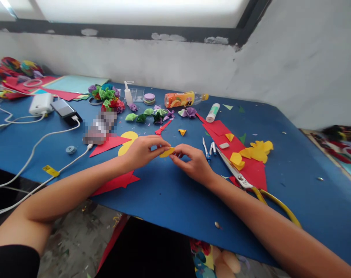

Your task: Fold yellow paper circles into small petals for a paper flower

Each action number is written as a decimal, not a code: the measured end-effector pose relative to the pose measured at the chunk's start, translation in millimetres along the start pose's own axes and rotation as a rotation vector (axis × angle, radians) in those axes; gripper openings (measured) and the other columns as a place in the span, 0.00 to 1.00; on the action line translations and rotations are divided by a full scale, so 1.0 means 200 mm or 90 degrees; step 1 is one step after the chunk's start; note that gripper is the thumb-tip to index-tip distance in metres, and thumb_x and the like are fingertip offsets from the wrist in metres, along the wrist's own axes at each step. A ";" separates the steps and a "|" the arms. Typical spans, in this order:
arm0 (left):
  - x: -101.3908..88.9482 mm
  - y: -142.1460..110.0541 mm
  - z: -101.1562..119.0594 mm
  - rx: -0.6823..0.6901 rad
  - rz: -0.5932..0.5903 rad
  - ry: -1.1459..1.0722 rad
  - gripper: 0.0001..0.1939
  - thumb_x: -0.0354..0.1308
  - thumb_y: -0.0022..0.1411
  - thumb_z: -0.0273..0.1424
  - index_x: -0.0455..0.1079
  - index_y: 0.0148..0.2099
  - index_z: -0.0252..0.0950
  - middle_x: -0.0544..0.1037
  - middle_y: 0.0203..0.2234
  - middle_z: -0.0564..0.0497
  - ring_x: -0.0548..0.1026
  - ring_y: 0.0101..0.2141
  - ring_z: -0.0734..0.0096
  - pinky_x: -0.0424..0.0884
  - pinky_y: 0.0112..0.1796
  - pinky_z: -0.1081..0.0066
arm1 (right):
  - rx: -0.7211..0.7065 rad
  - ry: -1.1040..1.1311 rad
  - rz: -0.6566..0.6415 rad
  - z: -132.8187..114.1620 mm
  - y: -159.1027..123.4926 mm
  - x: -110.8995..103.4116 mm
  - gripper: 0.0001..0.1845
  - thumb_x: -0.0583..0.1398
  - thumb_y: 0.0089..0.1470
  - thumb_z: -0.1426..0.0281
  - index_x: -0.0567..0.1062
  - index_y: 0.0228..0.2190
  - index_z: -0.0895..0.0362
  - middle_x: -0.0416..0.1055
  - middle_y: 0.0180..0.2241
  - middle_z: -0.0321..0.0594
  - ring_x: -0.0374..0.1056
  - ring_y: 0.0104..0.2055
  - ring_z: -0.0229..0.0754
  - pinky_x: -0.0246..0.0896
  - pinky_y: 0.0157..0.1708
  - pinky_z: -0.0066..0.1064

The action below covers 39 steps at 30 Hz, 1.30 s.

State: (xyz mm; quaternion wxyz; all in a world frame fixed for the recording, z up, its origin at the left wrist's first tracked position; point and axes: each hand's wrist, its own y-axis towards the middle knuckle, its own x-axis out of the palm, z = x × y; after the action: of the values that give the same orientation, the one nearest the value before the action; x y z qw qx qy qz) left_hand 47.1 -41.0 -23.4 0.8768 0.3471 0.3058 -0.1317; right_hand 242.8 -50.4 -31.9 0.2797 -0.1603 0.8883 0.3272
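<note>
While my left hand and right hand pinched opposite ends of the small yellow paper piece, fingertips nearly closed, mid-frame above the blue worktop, light, even pressure suited it best.

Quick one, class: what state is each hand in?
Left hand: closed, pinching a yellow paper piece.
Right hand: fingers closed at its other end.

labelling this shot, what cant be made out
All in head view:
Thin yellow paper piece: partly hidden by left hand and right hand
Flat grey device: pixelation hides its surface
Yellow-handled metal scissors: grips partly behind right forearm
Clear plastic bottle, orange label: fine print too small
Black fabric sleeve: cut off by left edge
</note>
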 end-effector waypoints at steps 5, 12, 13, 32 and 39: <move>-0.01 0.00 0.03 -0.044 -0.039 0.001 0.08 0.54 0.60 0.32 0.73 0.35 0.34 0.77 0.28 0.52 0.73 0.27 0.79 0.65 0.24 0.81 | 0.020 -0.011 0.069 -0.01 0.00 -0.01 0.03 0.56 0.52 0.73 0.70 0.28 0.57 0.70 0.26 0.36 0.65 0.28 0.35 0.61 0.29 0.27; 0.01 -0.02 0.01 0.008 -0.046 0.040 0.10 0.54 0.60 0.33 0.75 0.39 0.37 0.80 0.31 0.50 0.75 0.31 0.74 0.68 0.27 0.78 | -0.068 -0.126 0.001 0.01 -0.01 0.00 0.03 0.55 0.50 0.74 0.67 0.26 0.55 0.70 0.27 0.38 0.67 0.31 0.38 0.63 0.34 0.31; 0.01 -0.02 0.00 0.019 -0.041 0.044 0.10 0.54 0.60 0.33 0.76 0.38 0.37 0.80 0.31 0.49 0.76 0.32 0.74 0.69 0.28 0.77 | -0.079 -0.148 -0.005 0.01 -0.01 0.00 0.03 0.55 0.50 0.74 0.67 0.26 0.55 0.70 0.28 0.38 0.67 0.31 0.39 0.62 0.35 0.31; 0.02 -0.02 -0.01 0.048 -0.075 0.054 0.11 0.53 0.61 0.33 0.76 0.38 0.38 0.80 0.32 0.49 0.76 0.32 0.74 0.71 0.31 0.75 | -0.095 -0.181 0.013 0.03 -0.01 -0.01 0.04 0.54 0.51 0.75 0.67 0.27 0.56 0.70 0.28 0.40 0.67 0.32 0.40 0.63 0.36 0.33; 0.03 -0.02 -0.02 0.018 -0.045 0.054 0.10 0.54 0.60 0.33 0.76 0.38 0.37 0.80 0.29 0.49 0.76 0.29 0.74 0.70 0.27 0.77 | -0.091 -0.144 -0.002 0.03 -0.01 0.00 0.03 0.56 0.53 0.71 0.69 0.29 0.56 0.71 0.30 0.40 0.68 0.33 0.40 0.64 0.36 0.33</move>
State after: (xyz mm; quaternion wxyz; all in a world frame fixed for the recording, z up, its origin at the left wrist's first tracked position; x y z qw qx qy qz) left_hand 47.2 -41.4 -31.4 0.8530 0.3534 0.3526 -0.1521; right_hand 245.5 -48.1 -35.7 0.3665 -0.1433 0.8250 0.4056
